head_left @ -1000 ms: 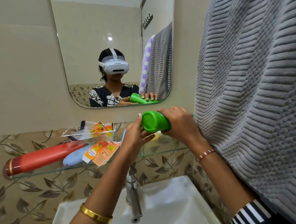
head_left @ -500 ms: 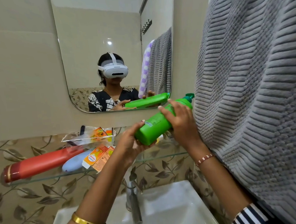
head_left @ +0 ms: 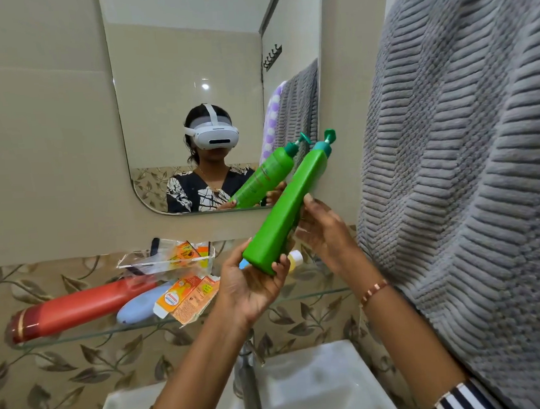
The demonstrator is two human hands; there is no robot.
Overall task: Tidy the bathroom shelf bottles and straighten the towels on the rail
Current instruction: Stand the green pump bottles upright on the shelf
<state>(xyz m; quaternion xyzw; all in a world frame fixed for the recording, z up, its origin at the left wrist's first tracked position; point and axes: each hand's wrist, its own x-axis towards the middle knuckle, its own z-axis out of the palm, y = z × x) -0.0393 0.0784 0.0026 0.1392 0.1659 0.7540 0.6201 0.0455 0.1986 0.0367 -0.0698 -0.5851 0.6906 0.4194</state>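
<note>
A tall green pump bottle (head_left: 289,203) is held tilted above the glass shelf (head_left: 312,295), its teal pump pointing up and right. My left hand (head_left: 251,284) grips its base from below, fingers curled round the bottom edge. My right hand (head_left: 324,232) holds its right side near the middle. On the shelf lie a red bottle (head_left: 79,307) on its side, a pale blue bottle (head_left: 142,303), orange cartons (head_left: 186,299) and a crumpled clear wrapper (head_left: 167,256). A small yellow-capped bottle (head_left: 295,259) shows behind the green base. A grey ribbed towel (head_left: 469,176) hangs at the right.
A mirror (head_left: 176,83) hangs on the wall above the shelf. Below are a chrome tap (head_left: 248,382) and a white basin (head_left: 324,387). The grey towel hangs close against my right forearm. Leaf-patterned tiles run behind the shelf.
The green bottle has swung from lying end-on toward me to steeply tilted with its pump up. Both hands rose with it, the left shifting under its base.
</note>
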